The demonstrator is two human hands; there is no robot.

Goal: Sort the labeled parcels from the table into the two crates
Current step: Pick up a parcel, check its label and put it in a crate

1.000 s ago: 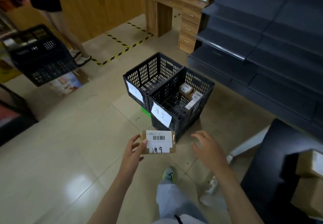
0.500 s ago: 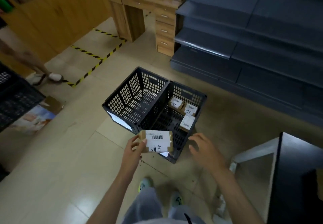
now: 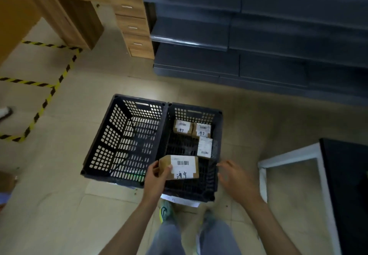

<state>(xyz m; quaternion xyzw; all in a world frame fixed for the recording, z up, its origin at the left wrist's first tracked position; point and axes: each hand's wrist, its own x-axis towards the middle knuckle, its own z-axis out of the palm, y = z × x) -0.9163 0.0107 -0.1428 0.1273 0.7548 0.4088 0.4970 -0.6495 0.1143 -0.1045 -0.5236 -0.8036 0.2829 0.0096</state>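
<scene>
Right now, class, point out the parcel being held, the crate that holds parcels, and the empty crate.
held parcel point(image 3: 184, 167): head view, on its white label.
crate with parcels point(image 3: 195, 107): head view, on its far rim.
empty crate point(image 3: 107, 135): head view, on its left wall.

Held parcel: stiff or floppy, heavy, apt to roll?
Probably stiff: the parcel shows crisp box edges. Likely light: the left hand holds it by one end alone. Flat faces, so it shouldn't roll.
</scene>
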